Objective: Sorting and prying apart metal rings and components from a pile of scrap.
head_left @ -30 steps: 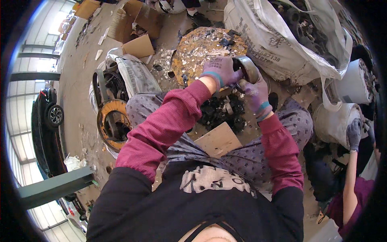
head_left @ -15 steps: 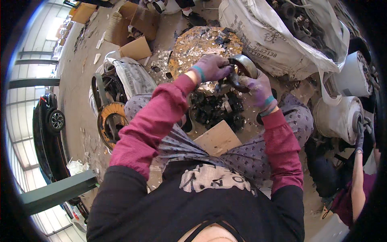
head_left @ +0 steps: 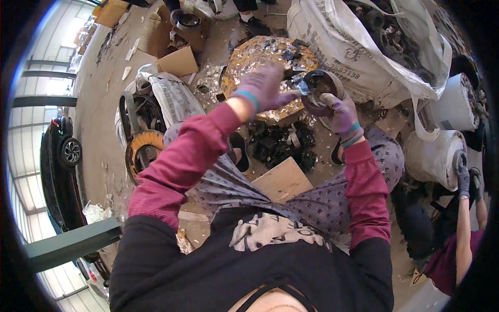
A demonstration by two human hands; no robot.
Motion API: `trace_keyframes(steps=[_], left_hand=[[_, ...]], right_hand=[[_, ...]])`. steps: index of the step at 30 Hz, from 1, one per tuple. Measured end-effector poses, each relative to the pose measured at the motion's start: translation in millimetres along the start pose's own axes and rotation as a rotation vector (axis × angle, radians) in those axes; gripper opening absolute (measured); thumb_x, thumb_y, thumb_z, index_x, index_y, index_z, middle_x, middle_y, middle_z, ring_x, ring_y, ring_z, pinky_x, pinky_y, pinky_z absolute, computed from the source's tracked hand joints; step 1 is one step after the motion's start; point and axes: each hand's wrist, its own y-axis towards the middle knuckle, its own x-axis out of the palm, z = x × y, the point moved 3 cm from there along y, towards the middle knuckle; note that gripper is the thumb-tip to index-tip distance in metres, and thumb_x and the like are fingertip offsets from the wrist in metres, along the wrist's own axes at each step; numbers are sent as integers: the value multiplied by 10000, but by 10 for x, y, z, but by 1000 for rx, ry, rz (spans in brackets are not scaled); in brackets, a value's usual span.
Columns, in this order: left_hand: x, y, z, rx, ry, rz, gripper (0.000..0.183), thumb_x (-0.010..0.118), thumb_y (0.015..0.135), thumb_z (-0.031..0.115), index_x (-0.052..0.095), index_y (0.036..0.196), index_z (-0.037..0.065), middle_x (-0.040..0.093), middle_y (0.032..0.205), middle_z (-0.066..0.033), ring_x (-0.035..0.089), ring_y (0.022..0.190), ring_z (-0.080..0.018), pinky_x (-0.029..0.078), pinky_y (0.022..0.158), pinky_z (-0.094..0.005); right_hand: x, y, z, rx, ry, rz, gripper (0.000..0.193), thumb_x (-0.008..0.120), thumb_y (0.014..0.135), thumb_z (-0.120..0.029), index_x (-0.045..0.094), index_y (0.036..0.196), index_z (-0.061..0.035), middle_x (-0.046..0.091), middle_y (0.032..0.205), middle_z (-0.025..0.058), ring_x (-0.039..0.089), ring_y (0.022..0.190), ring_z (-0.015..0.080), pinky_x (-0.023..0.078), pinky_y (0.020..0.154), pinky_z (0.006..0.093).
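Observation:
Over the round work surface, my gloved right hand grips a dark metal ring by its right side. The ring is tilted so its hollow faces me. A bluish, shiny scrap shows at its left edge; whether it is attached I cannot tell. My gloved left hand is left of the ring and blurred by motion. Its thumb stretches toward the ring, apart from the smeared fingers, and I see nothing held there. Below both hands lies a heap of black broken pieces.
A large white sack of dark rings stands at the right. Left are a smaller sack, an orange-faced ring and a cardboard box. A flat board lies between my legs. Another person's gloved hands are at a white drum.
My left hand has come away from the ring, moving left. The ring has turned in my right hand to show its hollow. A gloved hand with a ring has appeared by the cardboard box.

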Motion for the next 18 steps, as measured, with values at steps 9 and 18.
trace_keyframes(steps=[9, 18], left_hand=[[444, 379, 231, 216, 167, -60, 265, 527, 800, 338, 649, 807, 103, 638, 776, -100, 629, 781, -283, 491, 655, -410], [296, 138, 86, 529, -166, 38, 352, 528, 861, 329, 523, 621, 72, 501, 599, -140, 500, 548, -335, 387, 493, -399]], right_hand=[[-45, -36, 108, 52, -199, 2, 403, 558, 772, -32, 483, 1168, -15, 558, 1090, 46, 542, 963, 126, 440, 858, 271], [-34, -97, 11, 37, -504, 98, 329, 535, 737, 36, 523, 1063, -4, 583, 965, 33, 542, 849, 108, 448, 765, 248]])
